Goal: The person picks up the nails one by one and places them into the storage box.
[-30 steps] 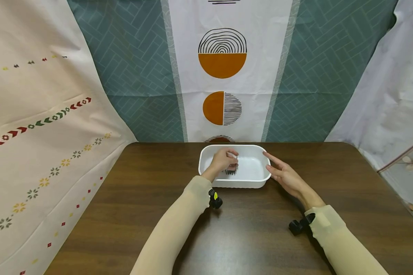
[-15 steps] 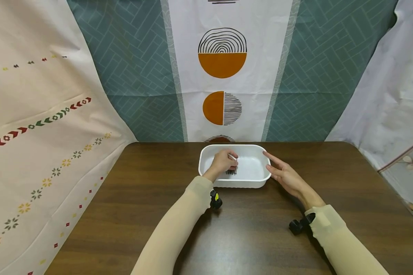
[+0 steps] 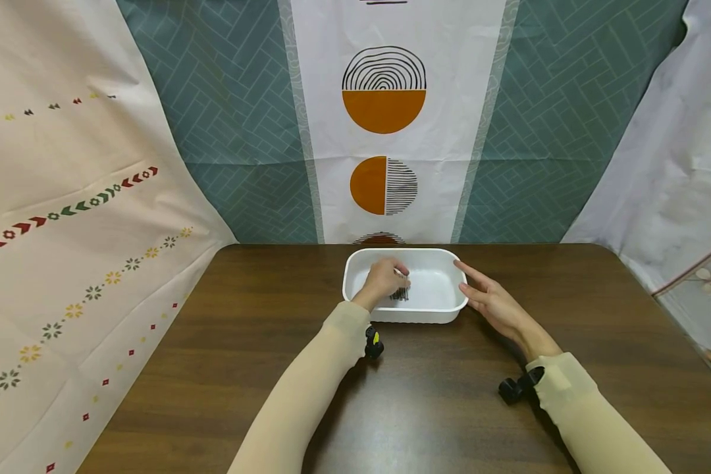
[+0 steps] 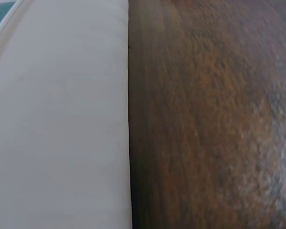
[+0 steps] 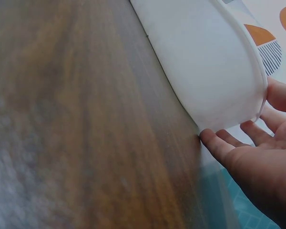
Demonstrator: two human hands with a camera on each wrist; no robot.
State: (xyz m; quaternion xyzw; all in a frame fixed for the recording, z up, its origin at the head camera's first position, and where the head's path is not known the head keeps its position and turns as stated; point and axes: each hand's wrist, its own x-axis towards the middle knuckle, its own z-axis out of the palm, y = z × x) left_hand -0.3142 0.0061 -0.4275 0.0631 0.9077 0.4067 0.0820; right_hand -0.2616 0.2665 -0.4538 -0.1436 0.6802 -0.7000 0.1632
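A white rectangular tub (image 3: pixel 435 316) with rounded corners stands near the far edge of the table. My left hand (image 3: pixel 382 278) reaches down into its left half, fingers curled over a small bunch of thin, dark, nail-like pieces (image 3: pixel 399 293); the fingers partly hide them. At the tub's right end my right hand (image 3: pixel 498 306) has its fingers spread, index finger and thumb at the rim. The right wrist view shows these fingers (image 5: pixel 217 143) around the outside of the tub's end (image 5: pixel 219 62). In the left wrist view only the tub's outer wall (image 4: pixel 62 119) and wood appear.
The brown wooden table (image 3: pixel 426 395) extends in front of the tub and to both sides. A patterned cloth (image 3: pixel 385 118) hangs behind the far edge. More cloth hangs at the left (image 3: pixel 95 230) and right (image 3: pixel 675 184).
My left fingers have shifted slightly, and a little more of the dark pieces shows beneath them. The right hand and the tub have stayed in place.
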